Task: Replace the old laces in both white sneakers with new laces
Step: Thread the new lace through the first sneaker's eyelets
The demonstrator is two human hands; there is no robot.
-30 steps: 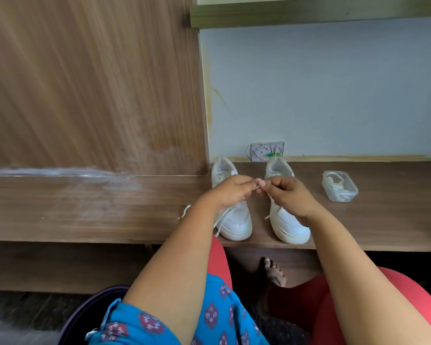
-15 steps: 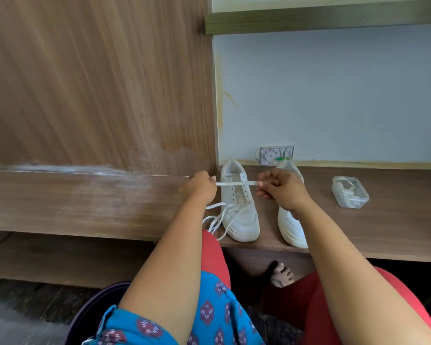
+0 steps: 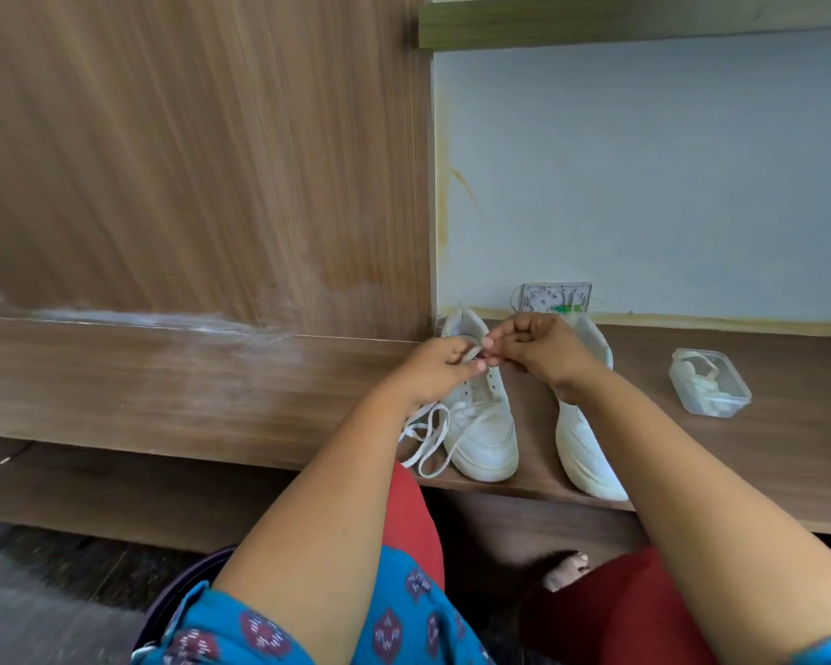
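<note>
Two white sneakers stand side by side on a low wooden shelf [image 3: 763, 453], toes toward me. The left sneaker [image 3: 483, 424] has a white lace [image 3: 425, 436] trailing in loops off its left side. My left hand [image 3: 440, 371] and my right hand [image 3: 531, 350] meet above the left sneaker's upper eyelets, both pinching the lace between fingertips. My right wrist covers part of the right sneaker [image 3: 584, 448].
A clear plastic box [image 3: 708, 388] holding white laces sits on the shelf to the right. A small white wall plate [image 3: 555, 297] is behind the shoes. A wooden panel [image 3: 188, 160] rises on the left. My knees and a foot are below the shelf.
Half a second ago my hands were apart with the lace stretched taut between them. They have come back together over the left sneaker.
</note>
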